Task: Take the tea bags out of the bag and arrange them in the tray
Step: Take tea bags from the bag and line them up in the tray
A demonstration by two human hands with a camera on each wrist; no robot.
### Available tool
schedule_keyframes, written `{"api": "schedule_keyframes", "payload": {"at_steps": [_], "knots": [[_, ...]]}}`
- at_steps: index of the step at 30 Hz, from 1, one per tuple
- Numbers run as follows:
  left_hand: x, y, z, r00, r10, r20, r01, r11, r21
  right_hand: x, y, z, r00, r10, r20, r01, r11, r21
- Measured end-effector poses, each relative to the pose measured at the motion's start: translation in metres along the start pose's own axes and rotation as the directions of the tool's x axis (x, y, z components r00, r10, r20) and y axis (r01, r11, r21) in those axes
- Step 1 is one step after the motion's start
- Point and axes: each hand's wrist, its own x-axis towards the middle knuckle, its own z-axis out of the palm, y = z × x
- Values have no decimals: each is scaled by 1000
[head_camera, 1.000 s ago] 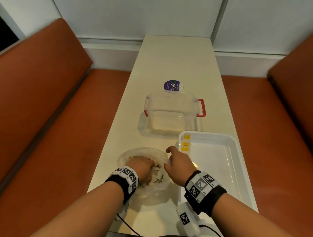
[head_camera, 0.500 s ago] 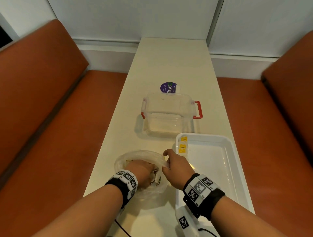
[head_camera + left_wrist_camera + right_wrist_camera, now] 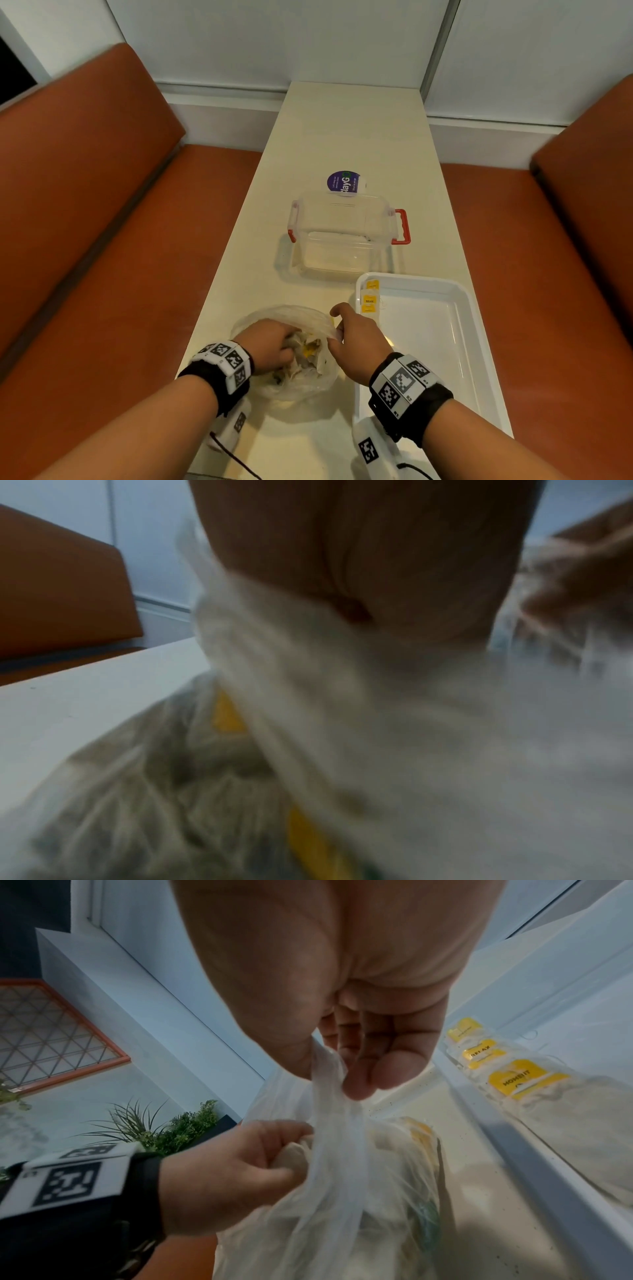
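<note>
So there's a thin, see-through plastic bag [image 3: 291, 383] sitting on the long cream table [image 3: 342, 137], close to the near edge and just left of the white rectangular plastic tray [image 3: 479, 359]. The right hand [image 3: 356, 339] has the bag's rim pinched between thumb and fingers and is holding it up, which is really clear from the right wrist view, where the plastic is bunched up at the fingertips [image 3: 359, 1085]. The left hand [image 3: 270, 346] is down inside the bag's mouth with its fingers curled around one of the pale paper tea bags [image 3: 291, 1153]. The left wrist view is mostly a blur of plastic and yellow tags, so not much help there.

More tea bags with yellow tags [image 3: 310, 349] are piled in the bag. A few tea bags in the tray [image 3: 369, 301] are lined up along its far left corner, one tag reading "RELAX".

Beyond the tray sits a clear plastic storage box with red handles [image 3: 342, 236], and behind that box is a round purple sticker or label [image 3: 344, 181]. Orange-brown upholstered benches [image 3: 102, 240] run along both sides of the table.
</note>
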Motion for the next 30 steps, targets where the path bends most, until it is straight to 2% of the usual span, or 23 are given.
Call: {"api": "schedule_keyframes", "payload": {"at_steps": [2,4,7,9,12,17,24,27,30], "knots": [[-8,-7,-5,993,-31,-112,8,979,-206,1,-1,0,1000,4,1,-4,1000,-3],[-16,-12,-8,975,-124,-185,35,906,-422,3,-3,0,1000,3,3,-3,1000,-5],[-24,-18,-6,953,-238,-186,47,725,-687,5,-6,0,1000,-5,1,5,1000,-18],[-28,-18,-4,946,-264,-187,13,608,-794,6,-7,0,1000,-4,2,4,1000,-20],[-36,-14,0,940,-301,-163,-39,380,-924,7,-7,0,1000,6,10,-5,1000,-20],[-46,-5,-2,946,-301,-124,-139,-29,-990,8,-8,2,1000,8,16,-8,1000,-24],[-60,11,-20,961,-255,-104,-199,-382,-902,3,-16,-3,997,-74,37,77,992,-103],[-62,16,-23,963,-260,-69,-188,-469,-863,1,-24,-7,989,-147,-11,145,986,-78],[-62,18,-25,969,-242,-43,-162,-499,-852,1,-32,-10,975,-222,-23,221,975,-23]]}}
